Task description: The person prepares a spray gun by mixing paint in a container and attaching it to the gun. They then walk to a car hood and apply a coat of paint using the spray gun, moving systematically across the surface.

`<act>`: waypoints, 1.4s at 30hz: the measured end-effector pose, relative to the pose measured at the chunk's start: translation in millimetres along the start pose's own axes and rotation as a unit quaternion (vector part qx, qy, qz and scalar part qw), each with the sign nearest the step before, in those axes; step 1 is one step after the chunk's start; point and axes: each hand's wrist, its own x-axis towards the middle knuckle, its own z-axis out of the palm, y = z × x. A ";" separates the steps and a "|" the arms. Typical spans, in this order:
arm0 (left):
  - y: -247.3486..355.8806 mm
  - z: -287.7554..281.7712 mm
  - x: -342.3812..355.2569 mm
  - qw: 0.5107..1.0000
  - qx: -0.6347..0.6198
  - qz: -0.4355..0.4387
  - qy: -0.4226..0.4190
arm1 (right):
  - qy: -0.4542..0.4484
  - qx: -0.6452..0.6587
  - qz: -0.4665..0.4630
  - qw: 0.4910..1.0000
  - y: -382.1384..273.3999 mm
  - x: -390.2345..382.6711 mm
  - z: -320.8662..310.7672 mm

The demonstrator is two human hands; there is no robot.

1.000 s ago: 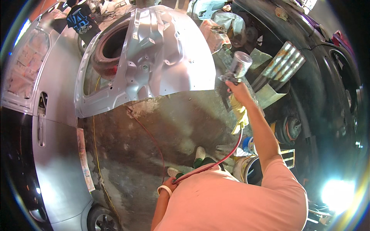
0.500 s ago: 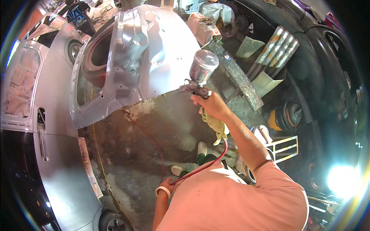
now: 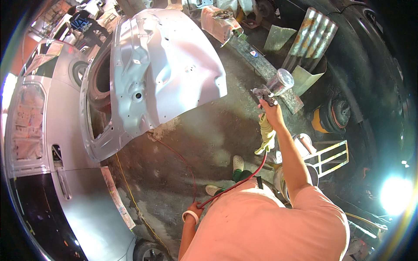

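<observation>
My right hand (image 3: 272,114) is wrapped round the handle of a spray gun (image 3: 264,95), its clear cup (image 3: 281,82) tilted up to the right. A yellow-green cloth (image 3: 267,135) is bound below the handle where a red hose (image 3: 237,184) joins. Low by my waist, my left hand (image 3: 195,209) is closed on that hose, with a pale band at the wrist. Ahead and to the left stands a silver-painted car door (image 3: 185,71) with a window opening, its bare inner side showing holes. The gun is apart from it, off its right edge.
A silver vehicle (image 3: 93,217) with papered windows lines the left. Right of me are a long metal beam (image 3: 261,65), corrugated sheet (image 3: 310,39), a black-and-yellow round machine (image 3: 335,116), cans and a bright lamp (image 3: 396,196). A yellow cord (image 3: 130,195) crosses the floor. Another person (image 3: 85,24) is far left.
My right hand has swung the spray gun to the right and slightly down, away from the silver door. The view has shifted too. My left hand keeps its hold on the hose.
</observation>
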 end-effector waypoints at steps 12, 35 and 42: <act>-26.0 23.4 30.2 0.997 0.056 0.034 -0.033 | -0.027 0.164 0.134 0.977 -9.1 -73.7 -100.3; 237.2 -122.8 166.5 0.995 0.085 0.046 -0.005 | 0.043 0.085 0.088 0.991 -64.6 80.3 -96.8; 276.3 -104.9 194.8 1.000 0.003 0.003 -0.004 | -0.085 -0.020 0.084 0.993 -121.4 199.3 -47.8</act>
